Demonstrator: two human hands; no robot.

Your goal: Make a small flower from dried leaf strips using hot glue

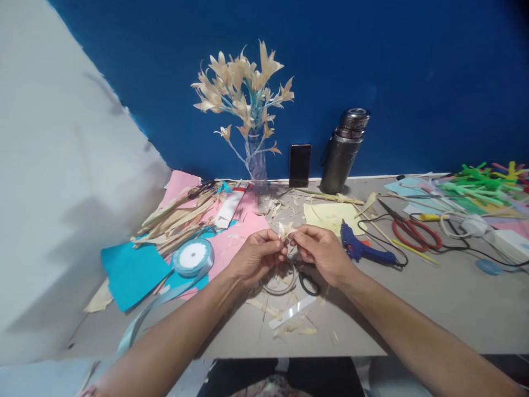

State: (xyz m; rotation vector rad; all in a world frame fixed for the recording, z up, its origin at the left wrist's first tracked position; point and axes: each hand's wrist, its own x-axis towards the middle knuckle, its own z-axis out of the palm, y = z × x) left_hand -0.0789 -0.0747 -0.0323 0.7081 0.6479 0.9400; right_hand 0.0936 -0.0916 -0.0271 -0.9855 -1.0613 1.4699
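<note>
My left hand (265, 252) pinches a small cream flower of dried husk (285, 229) between thumb and fingertips. Closed on the flower's right edge is my right hand (317, 248), thumb against forefinger; its lower fingers are curled. The petals stick up between both hands, and the flower's base is hidden by fingers. Below the hands lie scissors with black and grey handles (309, 284), partly covered, and a clear plastic strip (292, 312) among husk scraps. A blue glue gun (366, 249) rests just right of my right hand.
Similar flowers (237, 82) stand in a clear vase (257, 160) at the back. Beside it are a phone (300, 165) and a steel flask (345, 151). Ribbon (192, 257), paper (132, 270) and husks (177, 218) lie left; red-handled scissors (416, 234), cables and pipe cleaners (475, 184) lie right.
</note>
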